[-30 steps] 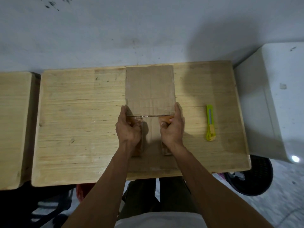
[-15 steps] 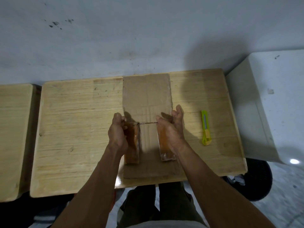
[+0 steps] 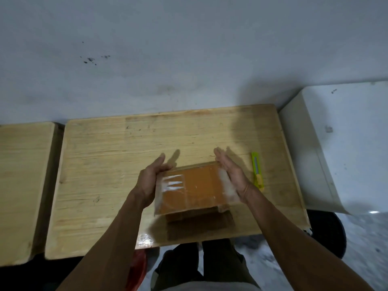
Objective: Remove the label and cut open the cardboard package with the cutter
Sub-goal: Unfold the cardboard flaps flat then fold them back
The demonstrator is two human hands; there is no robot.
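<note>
The cardboard package is an orange-brown box covered in glossy clear tape, with a pale taped patch on its left part. It sits near the front middle of the wooden table, tilted slightly and casting a dark shadow toward me. My left hand presses flat against its left side. My right hand presses flat against its right side, fingers straight. The yellow-green cutter lies on the table just right of my right hand, untouched. No separate label is discernible.
A second wooden table stands to the left across a narrow gap. A white box-like unit stands close on the right, with a black round object on the floor below it. A grey wall runs behind the tables.
The long cardboard flap that lay flat toward the wall is now folded in. My hands went from gripping the inner edges to clasping the box's outer sides. The view tilted upward.
</note>
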